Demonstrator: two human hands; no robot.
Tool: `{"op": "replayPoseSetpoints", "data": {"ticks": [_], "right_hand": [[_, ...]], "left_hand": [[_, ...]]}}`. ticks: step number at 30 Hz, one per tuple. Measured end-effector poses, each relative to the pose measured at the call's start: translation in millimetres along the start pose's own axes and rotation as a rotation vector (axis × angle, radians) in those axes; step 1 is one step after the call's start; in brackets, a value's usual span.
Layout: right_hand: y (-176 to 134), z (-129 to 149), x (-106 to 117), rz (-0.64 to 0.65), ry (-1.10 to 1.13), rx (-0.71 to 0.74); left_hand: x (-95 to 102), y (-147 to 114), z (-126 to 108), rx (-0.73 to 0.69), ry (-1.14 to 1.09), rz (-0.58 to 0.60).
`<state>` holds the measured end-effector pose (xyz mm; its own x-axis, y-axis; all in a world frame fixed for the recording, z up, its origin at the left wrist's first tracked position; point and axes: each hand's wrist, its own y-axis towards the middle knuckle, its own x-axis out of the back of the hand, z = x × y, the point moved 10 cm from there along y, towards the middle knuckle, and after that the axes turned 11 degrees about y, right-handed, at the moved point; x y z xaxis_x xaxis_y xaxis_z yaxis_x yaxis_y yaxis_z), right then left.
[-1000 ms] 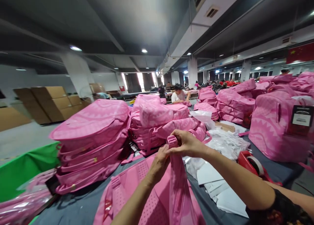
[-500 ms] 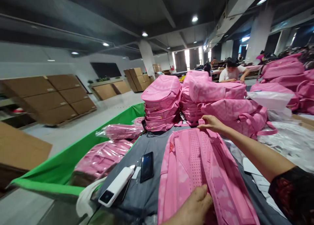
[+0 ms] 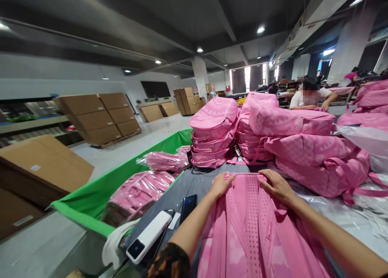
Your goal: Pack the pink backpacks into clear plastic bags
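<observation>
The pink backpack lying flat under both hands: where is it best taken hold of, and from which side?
Probably at its far top edge, from above. The pink backpack lies flat, back panel up, top end pointing away from the person. The left hand and right hand already rest on that edge's two corners, which are free of the stacked backpacks behind.

Round recessed ceiling lamps (image 3: 260, 29) and bright, blown-out far windows (image 3: 247, 73) light the hall evenly; the dark ceiling stays dim. Shadows are soft. Wide-angle distortion bends pillars and beams near the edges. Crinkled clear plastic wrapping (image 3: 357, 207) shows mild glare. One distant face is blurred.
</observation>
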<state>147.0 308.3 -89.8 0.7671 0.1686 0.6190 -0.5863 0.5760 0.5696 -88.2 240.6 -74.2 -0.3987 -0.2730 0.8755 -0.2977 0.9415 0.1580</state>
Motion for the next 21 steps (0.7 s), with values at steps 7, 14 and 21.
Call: {"op": "replayPoseSetpoints", "data": {"ticks": [7,14,21], "right_hand": [[-28,13,10,-0.152,0.034,0.019],[-30,29,11,-0.035,-0.189,-0.093],[-86,58,7,0.038,-0.179,-0.184]], "left_hand": [[-18.3,-27,-26,-0.207,-0.049,-0.197],[-23.2,-18,-23,-0.392,-0.128,-0.29],[-35.2,-105,-21,-0.465,-0.032,-0.427]]}}
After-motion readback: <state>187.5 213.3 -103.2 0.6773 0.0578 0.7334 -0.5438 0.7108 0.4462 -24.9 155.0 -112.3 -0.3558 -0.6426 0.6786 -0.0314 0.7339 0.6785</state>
